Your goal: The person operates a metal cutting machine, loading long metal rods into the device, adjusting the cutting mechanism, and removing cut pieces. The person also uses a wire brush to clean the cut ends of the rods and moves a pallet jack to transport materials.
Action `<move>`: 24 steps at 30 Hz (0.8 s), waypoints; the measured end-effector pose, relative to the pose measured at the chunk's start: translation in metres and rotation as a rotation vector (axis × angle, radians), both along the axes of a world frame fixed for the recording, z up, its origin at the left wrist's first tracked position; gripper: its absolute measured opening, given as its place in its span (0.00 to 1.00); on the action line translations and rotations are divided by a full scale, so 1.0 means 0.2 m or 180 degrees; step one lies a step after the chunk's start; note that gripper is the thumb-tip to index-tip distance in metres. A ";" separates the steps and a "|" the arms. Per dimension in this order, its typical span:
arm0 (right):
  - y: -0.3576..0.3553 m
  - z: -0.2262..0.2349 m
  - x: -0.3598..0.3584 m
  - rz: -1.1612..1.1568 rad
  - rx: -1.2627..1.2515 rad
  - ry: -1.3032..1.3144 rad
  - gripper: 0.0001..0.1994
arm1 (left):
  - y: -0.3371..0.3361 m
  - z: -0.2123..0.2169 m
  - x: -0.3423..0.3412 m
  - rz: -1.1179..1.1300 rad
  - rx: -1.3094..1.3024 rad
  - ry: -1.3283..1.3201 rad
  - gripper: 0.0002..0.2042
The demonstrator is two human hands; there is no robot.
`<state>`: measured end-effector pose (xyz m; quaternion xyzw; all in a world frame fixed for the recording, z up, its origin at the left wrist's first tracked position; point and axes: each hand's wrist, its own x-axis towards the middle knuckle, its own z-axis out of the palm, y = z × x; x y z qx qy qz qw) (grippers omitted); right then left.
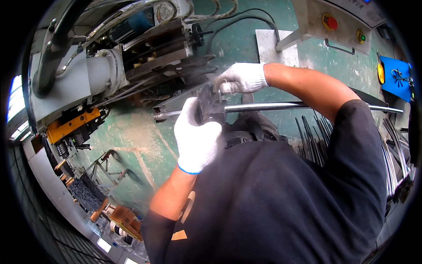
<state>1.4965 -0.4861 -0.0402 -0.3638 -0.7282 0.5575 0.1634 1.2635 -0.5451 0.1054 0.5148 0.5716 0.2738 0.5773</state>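
A dark metal block [213,108] is in front of my body, with a flat plate standing up from its left side. My left hand [198,138], in a white knit glove with a blue cuff edge, is closed round its near left side. The white-gloved right hand [243,79] has its fingers curled at the block's far upper end; motion blurs the fingertips there. A long shiny metal tube [263,107] runs crosswise next to the block and passes under my right forearm. The block hides where the two meet.
A machine with a blue motor [132,31] and a handwheel [196,35] stands far left, above a yellow machine part [74,126]. At far right is a control box with a red button [330,23]. Several thin rods [314,138] lie right of my legs.
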 end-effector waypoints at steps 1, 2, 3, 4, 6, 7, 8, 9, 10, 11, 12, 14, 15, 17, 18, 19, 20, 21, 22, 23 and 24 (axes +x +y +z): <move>-0.01 -0.04 -0.01 -0.0040 0.0067 -0.0014 0.24 | 0.00 0.00 0.00 0.0021 0.0007 -0.0048 0.16; -0.02 -0.06 -0.01 -0.0073 0.0127 -0.0029 0.26 | 0.00 -0.01 0.00 -0.0019 0.0031 -0.0036 0.17; -0.03 -0.07 -0.02 -0.0107 0.0124 -0.0025 0.26 | 0.00 -0.02 -0.01 -0.0061 0.0054 -0.0024 0.17; -0.03 -0.08 -0.02 -0.0145 0.0122 -0.0021 0.26 | 0.01 -0.02 -0.02 -0.0102 0.0095 0.0004 0.17; -0.03 -0.07 -0.01 -0.0204 0.0053 -0.0050 0.26 | 0.00 -0.04 -0.03 -0.0160 0.0192 0.0068 0.18; -0.04 -0.05 0.00 -0.0244 -0.0027 -0.0073 0.26 | 0.01 -0.04 -0.04 -0.0173 0.0208 0.0050 0.18; -0.06 -0.04 0.00 -0.0294 -0.0115 -0.0090 0.25 | 0.01 -0.04 -0.04 -0.0195 0.0221 0.0037 0.18; -0.07 0.04 0.00 -0.0367 -0.0330 -0.0383 0.25 | 0.01 -0.04 -0.04 -0.0177 0.0183 -0.0046 0.18; -0.09 0.13 0.00 -0.0443 -0.0545 -0.0677 0.25 | 0.01 -0.04 -0.04 -0.0161 0.0144 -0.0130 0.18; -0.10 0.22 0.00 -0.0511 -0.0742 -0.0972 0.25 | 0.00 -0.04 -0.04 -0.0173 0.0125 -0.0062 0.18; -0.11 0.30 -0.01 -0.0557 -0.0644 -0.1174 0.25 | 0.01 -0.03 -0.04 -0.0185 0.0118 0.0011 0.18; -0.15 0.41 -0.03 -0.0622 -0.0455 -0.1568 0.26 | -0.01 -0.01 -0.03 -0.0173 0.0074 0.0188 0.18; -0.15 0.42 -0.04 -0.0706 -0.0358 -0.1643 0.27 | -0.01 0.01 -0.02 -0.0129 0.0087 0.0285 0.18; -0.17 0.47 -0.03 -0.0813 -0.0202 -0.1725 0.26 | -0.01 0.01 -0.01 -0.0125 0.0237 0.0615 0.17; -0.21 0.46 -0.02 -0.0858 -0.0281 -0.1683 0.25 | -0.02 0.01 -0.02 -0.0140 0.0190 0.0446 0.18; -0.24 0.45 0.01 -0.0941 -0.0352 -0.1594 0.23 | -0.02 0.03 -0.01 -0.0254 0.0264 0.0468 0.20; -0.28 0.43 0.03 -0.1001 -0.0036 -0.1572 0.21 | -0.01 0.06 -0.01 -0.0366 0.0396 0.0470 0.22; -0.30 0.43 0.03 -0.1051 0.0147 -0.1578 0.21 | -0.02 0.04 -0.03 -0.0407 0.0435 0.0561 0.24; -0.33 0.44 0.04 -0.1142 0.0310 -0.1589 0.20 | -0.01 0.06 -0.04 -0.0494 0.0317 0.0581 0.26; -0.34 0.48 0.03 -0.1226 0.0264 -0.1538 0.20 | -0.02 0.09 -0.06 -0.0470 0.0153 0.0362 0.28; -0.32 0.50 0.01 -0.1299 0.0184 -0.1478 0.20 | -0.01 0.12 -0.09 -0.0445 -0.0034 0.0150 0.30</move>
